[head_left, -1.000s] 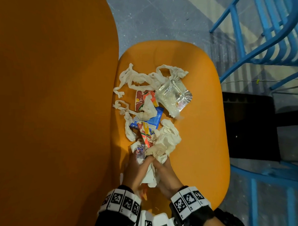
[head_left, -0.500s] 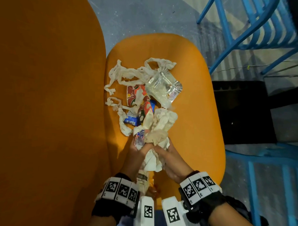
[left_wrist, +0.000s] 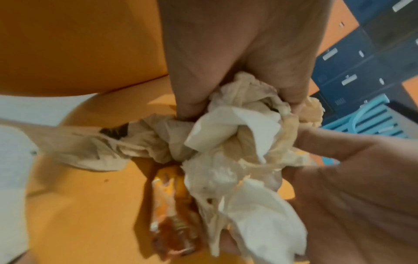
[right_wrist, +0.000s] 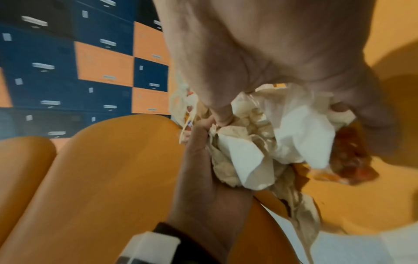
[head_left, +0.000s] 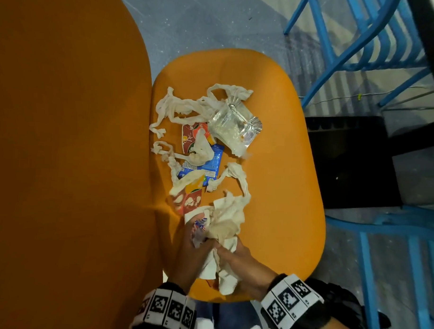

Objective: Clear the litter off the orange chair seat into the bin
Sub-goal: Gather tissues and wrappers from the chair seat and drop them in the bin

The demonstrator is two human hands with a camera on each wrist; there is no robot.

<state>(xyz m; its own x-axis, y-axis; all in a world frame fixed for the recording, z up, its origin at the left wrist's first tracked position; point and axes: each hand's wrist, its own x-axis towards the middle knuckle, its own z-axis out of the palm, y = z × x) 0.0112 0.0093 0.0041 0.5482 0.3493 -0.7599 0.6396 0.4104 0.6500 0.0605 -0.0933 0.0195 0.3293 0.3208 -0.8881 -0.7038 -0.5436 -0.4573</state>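
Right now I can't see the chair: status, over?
Both hands, left hand and right hand, grip one tissue wad. Wrappers, clear packet still on seat. Nothing blocking.

Looks like a locker room or canteen: navy and orange metal lockers [right_wrist: 104,69], moulded orange plastic chairs [head_left: 272,166], blue slatted chairs [head_left: 377,47].

Both hands meet at the near edge of the seat — the left hand [head_left: 192,252] and right hand [head_left: 242,266] side by side, fingers curled round one wad of tissue [head_left: 225,226]. Both wrists wear black bands with square-patterned markers, the forearms running in from below — the right one angled inward.
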